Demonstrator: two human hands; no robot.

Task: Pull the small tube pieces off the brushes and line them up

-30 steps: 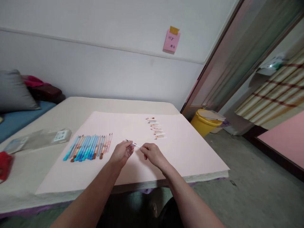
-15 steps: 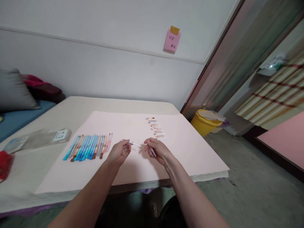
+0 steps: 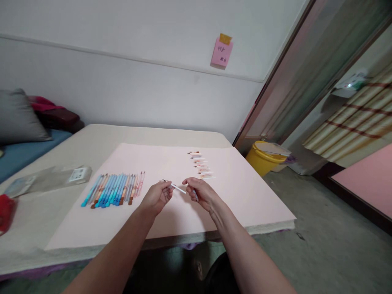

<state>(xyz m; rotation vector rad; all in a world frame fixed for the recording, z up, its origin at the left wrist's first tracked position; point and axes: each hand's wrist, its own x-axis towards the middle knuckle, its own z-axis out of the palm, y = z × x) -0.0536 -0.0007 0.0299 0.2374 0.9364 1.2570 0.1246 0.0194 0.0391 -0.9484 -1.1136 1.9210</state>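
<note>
Between the thumb and fingers of my left hand (image 3: 157, 197) is a thin white pen refill (image 3: 180, 190) with a dark tip, slanting down towards the right. My right hand (image 3: 202, 192) is curled around a short greyish pen barrel (image 3: 195, 196), mostly hidden by the fingers. Its thumb and forefinger are close to the refill's free end but apart from it. Left of my hands lies a row of pens (image 3: 114, 190) in blue, brown, grey and pink. Beyond my right hand, several small pen parts with white refills (image 3: 202, 166) form a column.
Pale pink sheeting (image 3: 245, 196) covers part of the bed-like table. Clear plastic packaging (image 3: 58, 181) lies at the left, near a red object (image 3: 6, 212). A yellow bin (image 3: 261, 161) stands on the floor at right. A pink note (image 3: 221, 53) hangs on the wall.
My left hand has moved slightly right with the refill. My right hand has shifted slightly left and turned, so the barrel in it points more downward.
</note>
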